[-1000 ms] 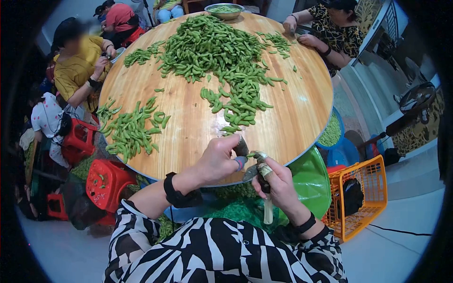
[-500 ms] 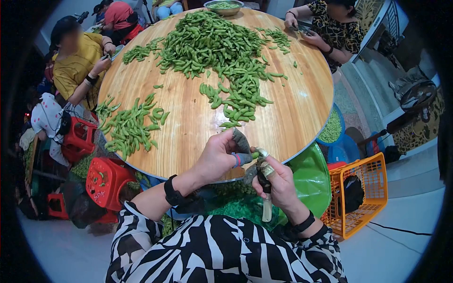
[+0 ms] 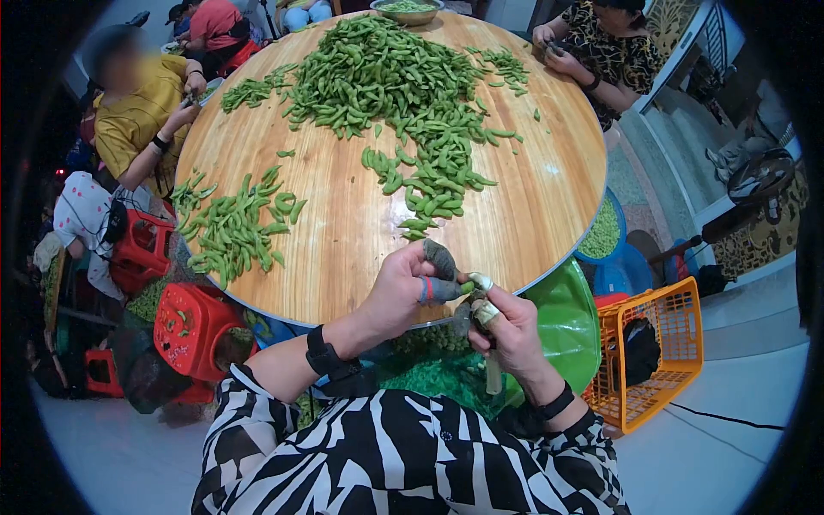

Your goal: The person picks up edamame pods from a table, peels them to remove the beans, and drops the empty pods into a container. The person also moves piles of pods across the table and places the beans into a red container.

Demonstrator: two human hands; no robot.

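Note:
Close over the near table edge, my left hand [image 3: 396, 292] has its grey-covered fingertips pinched on a green soybean pod [image 3: 467, 289]. Touching the pod's other end is my right hand [image 3: 515, 330], with pale wrappings on its thumb and fingers. It is closed around a slim tool with a pale handle [image 3: 493, 376] pointing down; its working end is hidden among the fingers. The nearest loose soybean pods [image 3: 438, 193] trail toward my hands from the big pod heap [image 3: 378, 77].
A smaller pod pile [image 3: 236, 227] lies at left on the round wooden table [image 3: 335, 215]. Below right are a green basin [image 3: 562, 322] and an orange crate [image 3: 661, 360]; a red stool [image 3: 184, 330] stands left. People sit at the table's left [image 3: 129, 129] and right [image 3: 614, 51].
My left fingers have closed further around the pod, and the pod sits slightly lower between my hands. The tool handle has swung a little to the right. The person at right has shifted their hands.

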